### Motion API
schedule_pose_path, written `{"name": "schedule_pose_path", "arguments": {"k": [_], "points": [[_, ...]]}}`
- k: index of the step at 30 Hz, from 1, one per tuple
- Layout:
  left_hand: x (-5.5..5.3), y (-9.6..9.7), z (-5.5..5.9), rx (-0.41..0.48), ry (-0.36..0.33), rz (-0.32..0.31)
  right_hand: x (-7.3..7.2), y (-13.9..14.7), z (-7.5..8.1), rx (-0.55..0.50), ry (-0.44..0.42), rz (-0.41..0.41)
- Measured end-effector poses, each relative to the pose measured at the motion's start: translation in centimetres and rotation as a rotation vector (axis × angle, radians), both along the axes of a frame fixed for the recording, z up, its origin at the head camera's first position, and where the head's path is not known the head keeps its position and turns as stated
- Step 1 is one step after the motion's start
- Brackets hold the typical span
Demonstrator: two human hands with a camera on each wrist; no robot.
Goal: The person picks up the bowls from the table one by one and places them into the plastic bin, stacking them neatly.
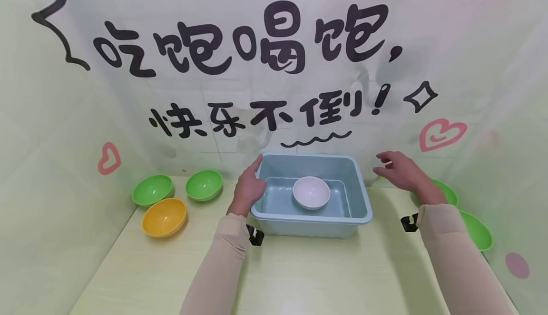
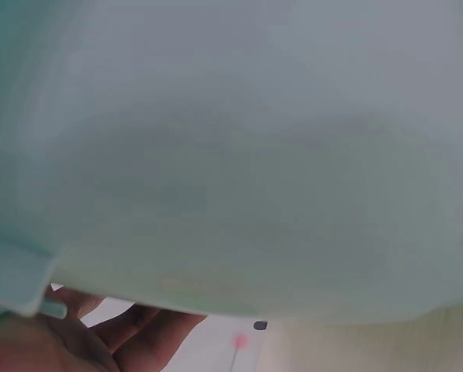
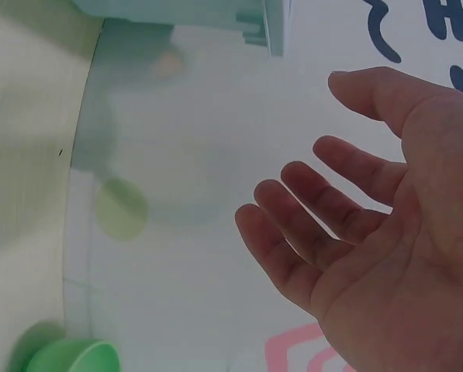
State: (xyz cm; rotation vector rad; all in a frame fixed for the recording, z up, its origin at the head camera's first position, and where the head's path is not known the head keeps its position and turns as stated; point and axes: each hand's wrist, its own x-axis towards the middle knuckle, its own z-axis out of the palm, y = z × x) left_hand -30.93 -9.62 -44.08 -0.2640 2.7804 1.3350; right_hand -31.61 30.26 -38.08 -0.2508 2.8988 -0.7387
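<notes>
A light blue plastic basin (image 1: 311, 219) stands near the back wall, and a white bowl (image 1: 311, 192) sits inside it. My left hand (image 1: 248, 189) holds the basin's left rim, thumb on the inner side; in the left wrist view its fingers (image 2: 157, 341) lie beside the basin's outer wall (image 2: 239, 209). To the right of the basin, and apart from it, my right hand (image 1: 400, 170) is raised in the air. The right wrist view shows that palm (image 3: 417, 225) with its fingers spread loosely and nothing in them.
Two green bowls, one at the far left (image 1: 152, 190) and one nearer the basin (image 1: 204, 185), stand by a yellow bowl (image 1: 164, 217). Behind the right arm are two more green bowls (image 1: 476, 231), partly hidden. Walls with printed lettering enclose the pale table (image 1: 308, 277).
</notes>
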Motion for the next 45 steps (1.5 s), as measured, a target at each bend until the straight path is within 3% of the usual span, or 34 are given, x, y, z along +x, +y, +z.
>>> {"name": "schedule_pose_path", "arguments": {"k": [10,20,32,45], "points": [[0.0,-0.3,0.2,-0.012,-0.006,0.003,1.3,2.7,-0.1,0.028,-0.019,-0.081],[-0.1,-0.1,0.0,-0.002,-0.016,0.003,3.5,6.9,-1.9,0.061,-0.002,-0.197],[0.0,-0.1,0.4,-0.004,-0.01,0.009,5.6,9.7,-3.8,0.085,-0.055,-0.335],[0.4,0.0,0.4,0.016,-0.023,0.008,7.7,11.6,-6.0,0.065,-0.173,-0.471]]}}
